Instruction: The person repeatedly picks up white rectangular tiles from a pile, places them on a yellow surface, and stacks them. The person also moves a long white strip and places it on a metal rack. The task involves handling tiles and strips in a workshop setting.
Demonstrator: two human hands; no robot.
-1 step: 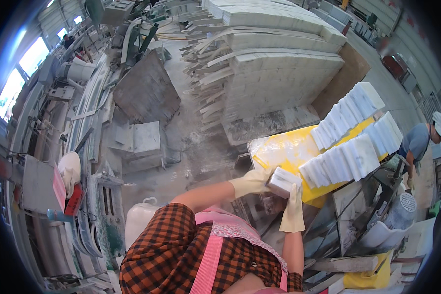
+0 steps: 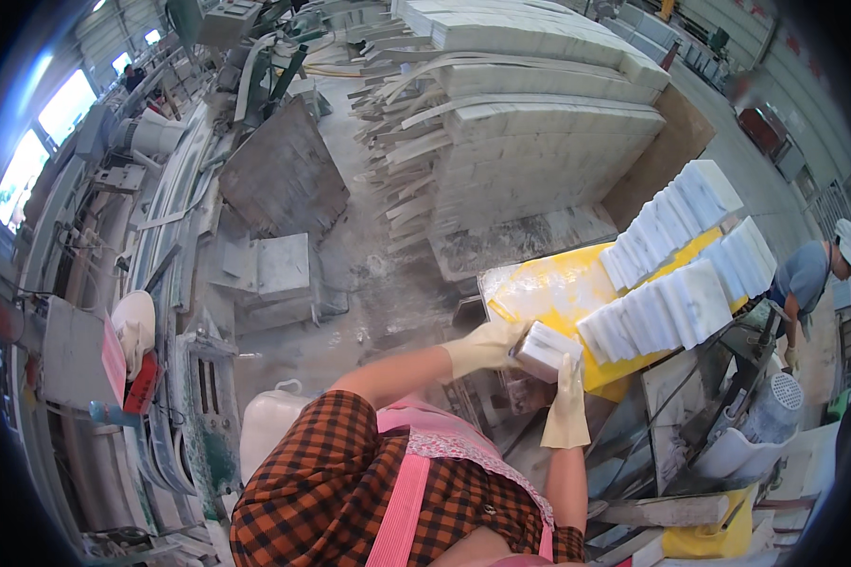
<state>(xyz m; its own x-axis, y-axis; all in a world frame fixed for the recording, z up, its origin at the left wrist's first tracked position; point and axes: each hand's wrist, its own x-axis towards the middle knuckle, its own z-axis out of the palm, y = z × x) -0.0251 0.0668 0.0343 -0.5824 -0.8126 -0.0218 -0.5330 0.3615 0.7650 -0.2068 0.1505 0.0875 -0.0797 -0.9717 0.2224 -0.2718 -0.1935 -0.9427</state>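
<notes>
Over the yellow table (image 2: 548,293), small white veined stone block (image 2: 548,352), grasped by gloved left hand (image 2: 482,348) and right hand (image 2: 567,411)

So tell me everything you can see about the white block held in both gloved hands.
The white block is a small rectangular piece that looks like cut stone, pale with faint grey shading. It is held tilted, above the near edge of the yellow table. The left hand, in a cream glove, grips its left end; the right hand, gloved alike, supports it from below. It stands apart from the rows of similar white blocks farther right.
</notes>
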